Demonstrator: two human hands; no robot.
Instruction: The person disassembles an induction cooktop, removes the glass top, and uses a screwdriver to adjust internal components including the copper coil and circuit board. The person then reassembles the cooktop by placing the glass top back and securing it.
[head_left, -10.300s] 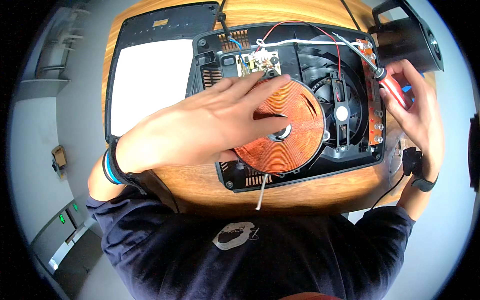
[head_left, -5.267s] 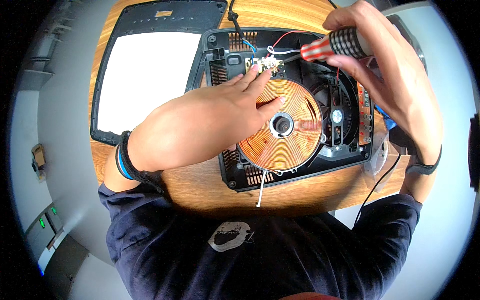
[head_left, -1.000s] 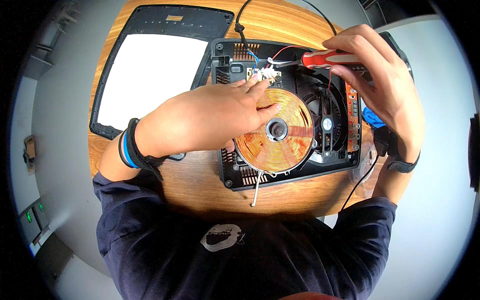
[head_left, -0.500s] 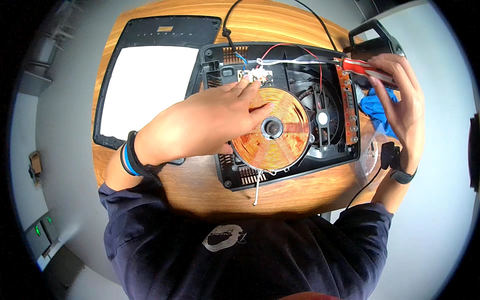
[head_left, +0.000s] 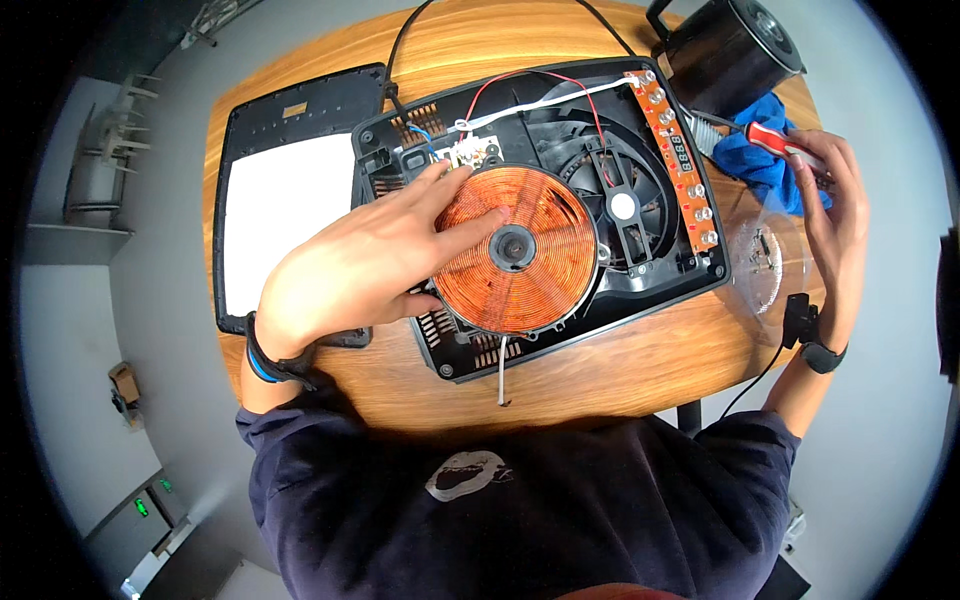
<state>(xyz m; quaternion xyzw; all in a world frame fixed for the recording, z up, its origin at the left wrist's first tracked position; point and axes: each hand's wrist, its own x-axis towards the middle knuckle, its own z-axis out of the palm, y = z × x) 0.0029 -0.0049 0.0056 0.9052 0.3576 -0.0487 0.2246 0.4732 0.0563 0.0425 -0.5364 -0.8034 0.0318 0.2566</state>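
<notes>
While the left hand [head_left: 375,265] lies spread flat on the copper coil [head_left: 518,250] inside the opened cooker base [head_left: 640,260] on the desk [head_left: 640,360], the right hand [head_left: 835,215] grips a red-handled screwdriver [head_left: 785,147] over a blue cloth [head_left: 760,160].

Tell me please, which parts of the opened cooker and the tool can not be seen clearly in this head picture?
- Copper coil: its left edge is covered by the left hand.
- Screwdriver: the right hand covers most of its handle; its tip is too small to make out.
- Control board: its parts are too small to tell.
- Black pot: partly cut off by the picture's top edge.
</notes>
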